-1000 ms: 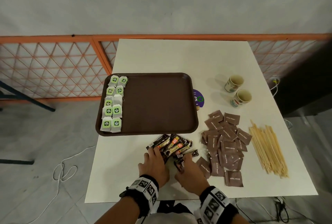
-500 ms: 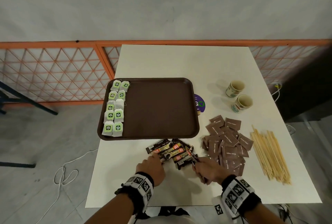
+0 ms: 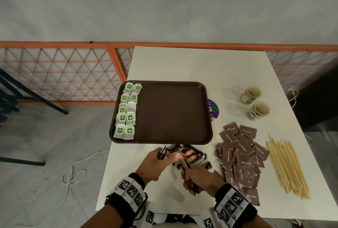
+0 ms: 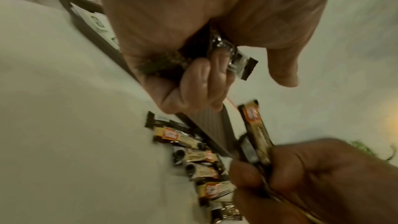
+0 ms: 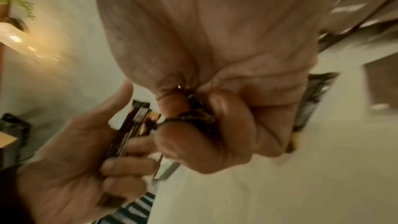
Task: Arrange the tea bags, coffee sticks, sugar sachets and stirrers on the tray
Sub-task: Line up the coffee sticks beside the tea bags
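Observation:
A brown tray (image 3: 173,112) lies on the white table (image 3: 192,67) with green-labelled tea bags (image 3: 127,112) in two columns along its left side. Just in front of it is a pile of dark coffee sticks (image 3: 192,156) (image 4: 193,156). My left hand (image 3: 155,162) (image 4: 202,67) grips a few coffee sticks (image 4: 239,60) at the pile's left end. My right hand (image 3: 199,178) (image 5: 215,122) holds a few coffee sticks (image 4: 256,130) at the pile's near edge. Brown sugar sachets (image 3: 241,158) lie to the right, and wooden stirrers (image 3: 287,165) beyond them.
Two paper cups (image 3: 251,93) (image 3: 259,110) stand at the right rear of the table. A purple round coaster (image 3: 213,109) peeks out from under the tray's right rim. An orange lattice fence (image 3: 64,74) runs behind the table. Cables (image 3: 73,173) lie on the floor at left.
Both hands were flat over the coffee-stick pile a second ago. They have since closed round sticks and lifted them off the table.

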